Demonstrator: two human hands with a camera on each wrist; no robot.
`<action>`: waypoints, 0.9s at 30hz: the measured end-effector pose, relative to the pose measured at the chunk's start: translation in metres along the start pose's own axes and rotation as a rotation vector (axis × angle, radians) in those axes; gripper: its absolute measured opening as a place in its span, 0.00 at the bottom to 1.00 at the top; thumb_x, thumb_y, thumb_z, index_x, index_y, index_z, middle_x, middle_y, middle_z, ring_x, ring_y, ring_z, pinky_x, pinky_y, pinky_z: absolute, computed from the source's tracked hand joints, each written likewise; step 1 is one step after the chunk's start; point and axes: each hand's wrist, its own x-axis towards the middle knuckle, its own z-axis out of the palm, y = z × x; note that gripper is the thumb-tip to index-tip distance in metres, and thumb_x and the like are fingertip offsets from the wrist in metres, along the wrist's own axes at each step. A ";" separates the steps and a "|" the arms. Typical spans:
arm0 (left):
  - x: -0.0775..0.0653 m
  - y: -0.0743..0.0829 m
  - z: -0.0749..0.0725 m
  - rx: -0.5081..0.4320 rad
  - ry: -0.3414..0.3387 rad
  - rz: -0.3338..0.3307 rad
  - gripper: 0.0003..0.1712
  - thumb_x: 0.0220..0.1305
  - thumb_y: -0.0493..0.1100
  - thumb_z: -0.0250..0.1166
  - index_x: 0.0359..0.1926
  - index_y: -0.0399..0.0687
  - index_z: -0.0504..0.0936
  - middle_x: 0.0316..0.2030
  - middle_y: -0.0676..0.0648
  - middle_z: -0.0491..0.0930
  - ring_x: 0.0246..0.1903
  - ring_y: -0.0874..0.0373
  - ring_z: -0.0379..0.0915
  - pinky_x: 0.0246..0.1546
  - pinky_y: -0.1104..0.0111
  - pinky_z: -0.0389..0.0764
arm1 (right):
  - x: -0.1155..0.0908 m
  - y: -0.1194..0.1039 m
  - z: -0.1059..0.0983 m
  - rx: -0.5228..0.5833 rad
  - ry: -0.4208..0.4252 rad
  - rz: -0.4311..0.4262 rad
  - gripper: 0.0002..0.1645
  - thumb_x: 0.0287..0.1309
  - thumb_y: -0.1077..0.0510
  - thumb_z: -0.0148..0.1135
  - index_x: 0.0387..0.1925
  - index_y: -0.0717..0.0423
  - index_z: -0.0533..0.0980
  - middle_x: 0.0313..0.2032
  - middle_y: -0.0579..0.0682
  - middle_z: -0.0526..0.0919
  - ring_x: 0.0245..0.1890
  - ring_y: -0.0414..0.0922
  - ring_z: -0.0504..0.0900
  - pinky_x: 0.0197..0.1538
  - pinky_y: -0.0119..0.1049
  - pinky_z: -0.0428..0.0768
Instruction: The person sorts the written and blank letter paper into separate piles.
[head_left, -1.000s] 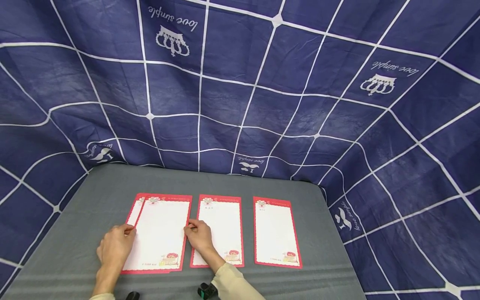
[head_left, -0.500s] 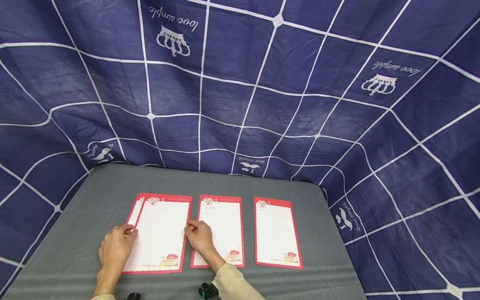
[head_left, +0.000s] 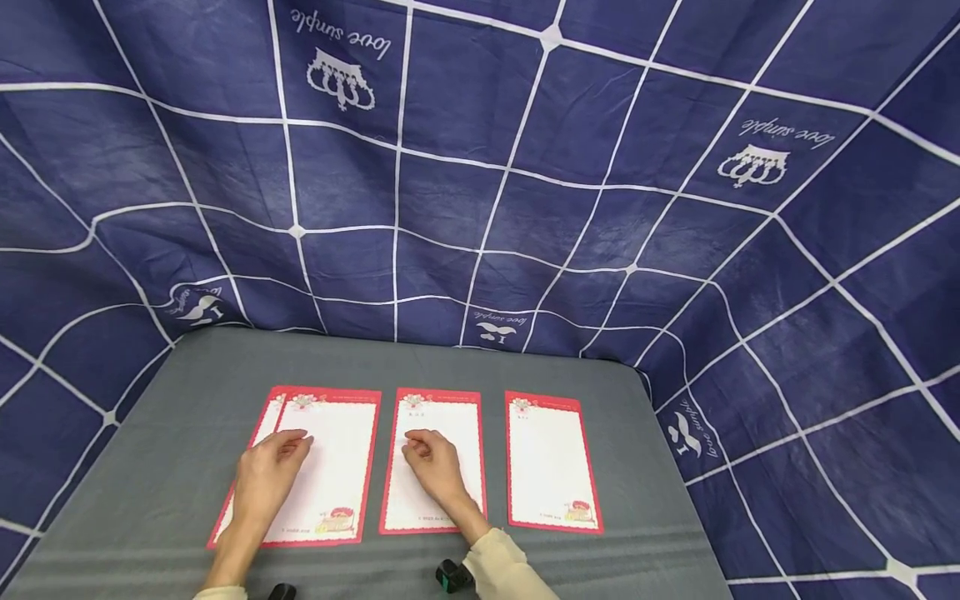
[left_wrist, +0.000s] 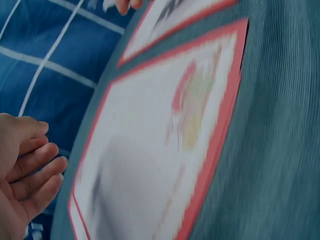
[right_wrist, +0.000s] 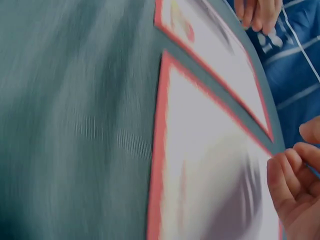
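Note:
My left hand (head_left: 264,479) hovers over the left red-bordered sheet of paper (head_left: 341,454), its fingers loosely curled around nothing. Under that sheet, a second sheet (head_left: 268,419) peeks out along the left side. My right hand (head_left: 438,468) is above the middle sheet (head_left: 459,442), also with relaxed, bent fingers and nothing held. The left wrist view shows the left hand's fingers (left_wrist: 37,170) apart from the paper (left_wrist: 145,115). From the right wrist view, the right hand (right_wrist: 297,187) overlaps the far edge of a sheet (right_wrist: 200,145).
A third red-bordered sheet (head_left: 551,467) lies to the right, in line with the others on the grey cloth-covered table (head_left: 645,500). Blue curtain (head_left: 465,200) with white grid lines surrounds the back and sides. Dark wrist devices (head_left: 452,575) show near the sleeves.
Both hands have let go of the left sheet's side edges and risen. The left hand moved right over that sheet; the right hand moved right over the middle one. The sheets stay put.

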 end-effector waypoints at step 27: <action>-0.016 0.040 0.072 -0.039 -0.532 0.409 0.35 0.57 0.50 0.75 0.62 0.40 0.77 0.63 0.41 0.74 0.62 0.45 0.70 0.58 0.50 0.73 | -0.025 0.067 -0.114 -0.567 -0.229 -0.304 0.35 0.63 0.49 0.65 0.67 0.59 0.70 0.65 0.54 0.72 0.65 0.49 0.70 0.62 0.47 0.72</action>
